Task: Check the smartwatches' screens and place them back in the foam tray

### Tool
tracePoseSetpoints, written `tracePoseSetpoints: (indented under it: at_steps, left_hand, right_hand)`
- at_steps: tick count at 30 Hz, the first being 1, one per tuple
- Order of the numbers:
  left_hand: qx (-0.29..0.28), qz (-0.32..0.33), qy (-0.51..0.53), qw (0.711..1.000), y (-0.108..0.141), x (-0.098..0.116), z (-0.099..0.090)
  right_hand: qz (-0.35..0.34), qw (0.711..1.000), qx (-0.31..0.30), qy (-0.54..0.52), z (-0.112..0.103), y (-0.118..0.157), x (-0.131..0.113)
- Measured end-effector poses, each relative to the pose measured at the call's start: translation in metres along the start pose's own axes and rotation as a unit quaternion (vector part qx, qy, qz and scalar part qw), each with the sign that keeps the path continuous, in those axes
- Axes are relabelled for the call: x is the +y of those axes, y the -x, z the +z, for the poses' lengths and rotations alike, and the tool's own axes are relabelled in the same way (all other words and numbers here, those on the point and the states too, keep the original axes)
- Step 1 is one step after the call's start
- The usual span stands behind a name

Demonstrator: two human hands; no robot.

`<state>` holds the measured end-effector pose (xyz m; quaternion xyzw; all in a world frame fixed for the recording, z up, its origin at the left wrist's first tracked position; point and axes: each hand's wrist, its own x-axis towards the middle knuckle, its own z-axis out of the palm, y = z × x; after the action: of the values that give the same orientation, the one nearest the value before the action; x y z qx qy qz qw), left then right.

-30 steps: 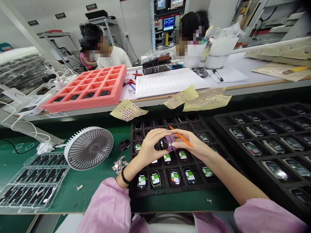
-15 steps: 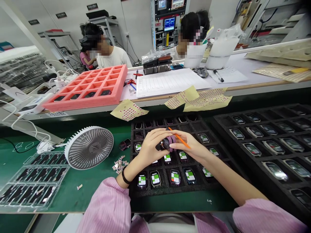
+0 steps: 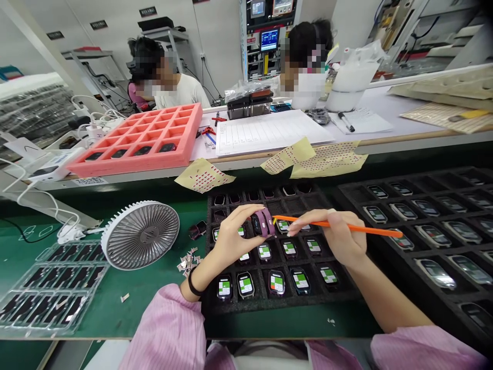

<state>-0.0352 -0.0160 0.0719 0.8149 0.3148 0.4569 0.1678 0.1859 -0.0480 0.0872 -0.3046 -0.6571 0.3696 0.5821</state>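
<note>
Pinched between the thumb and fingers of my left hand (image 3: 228, 234) is a purple smartwatch case (image 3: 265, 222), turned on edge above the black foam tray. My right hand (image 3: 344, 241) grips a long thin orange stick (image 3: 372, 229), held nearly level. Its yellow tip is at the right side of the case; whether it touches cannot be made out. Under both hands, the black foam tray (image 3: 250, 307) carries several watches, many with lit green and white screens, such as the watch (image 3: 277, 282) in the front row.
A grey fan (image 3: 142, 235) stands left of the tray, with small loose tabs (image 3: 188, 261) beside it. Clear plastic trays (image 3: 82, 308) of black parts lie far left. Another foam tray (image 3: 404, 257) of watches is at right. A raised shelf holds a pink foam tray (image 3: 134, 167) and papers (image 3: 269, 131).
My right hand has moved right, away from the watch case, and the orange stick now lies nearly level with its tip at the case. My left hand still holds the case, now turned edge-on.
</note>
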Motion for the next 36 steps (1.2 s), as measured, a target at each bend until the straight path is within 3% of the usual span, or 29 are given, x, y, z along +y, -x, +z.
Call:
tracePoseSetpoints:
  at_steps: [4, 14, 24, 32, 36]
  left_hand:
    - [0.000, 0.000, -0.005, 1.000, 0.001, 0.001, 0.001]
    - [0.035, 0.031, -0.021, 0.999, 0.006, -0.002, 0.007]
    - [0.003, 0.023, -0.024, 0.999, 0.005, -0.001, 0.007]
    - [0.014, 0.029, -0.022, 0.999, 0.007, -0.004, 0.009]
    - [0.013, -0.012, -0.002, 1.000, 0.004, 0.000, 0.007]
  right_hand:
    - [0.028, 0.999, -0.012, 0.017, 0.003, -0.001, 0.000]
    - [-0.009, 0.998, 0.000, 0.070, 0.010, 0.002, -0.004]
    - [-0.015, 0.995, -0.018, 0.100, 0.008, 0.006, -0.003]
    - [-0.030, 0.993, -0.029, 0.111, 0.013, 0.008, -0.002]
    - [-0.051, 0.991, -0.045, 0.119, 0.014, 0.008, 0.001]
